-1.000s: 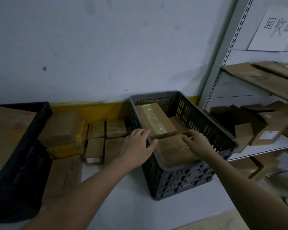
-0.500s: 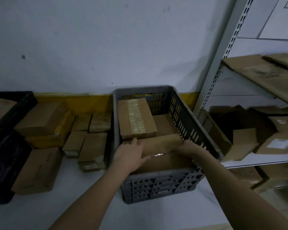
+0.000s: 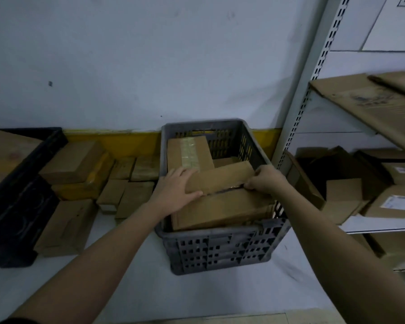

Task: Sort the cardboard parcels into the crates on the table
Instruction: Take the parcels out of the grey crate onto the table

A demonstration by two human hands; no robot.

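Left hand: your left hand (image 3: 177, 187) lies on the left end of the flat parcel (image 3: 220, 180), the grip half closed, with the fingers over its top and the thumb along its near edge.
Right hand: your right hand (image 3: 265, 180) holds the right end of the same parcel, the grip closed, with the fingers curled around its corner.
Flat parcel: it is inside the grey crate (image 3: 220, 246), a little tilted, resting on a larger parcel (image 3: 222, 210) at the near side of the crate.
Taped parcel: a parcel with clear tape on top (image 3: 189, 153) stands at the far left side of the crate, just behind your left hand.
Grey crate: it stands on the white tabletop (image 3: 131, 284), near the right edge, with its far wall close to the wall of the room.
Loose parcels: several small parcels (image 3: 124, 183) lie on the tabletop between the grey crate and the black crate (image 3: 17, 202), which is at the left edge.
Shelf: a metal shelf (image 3: 313, 94) stands to the right of the tabletop and carries flat cardboard and more boxes (image 3: 393, 199).
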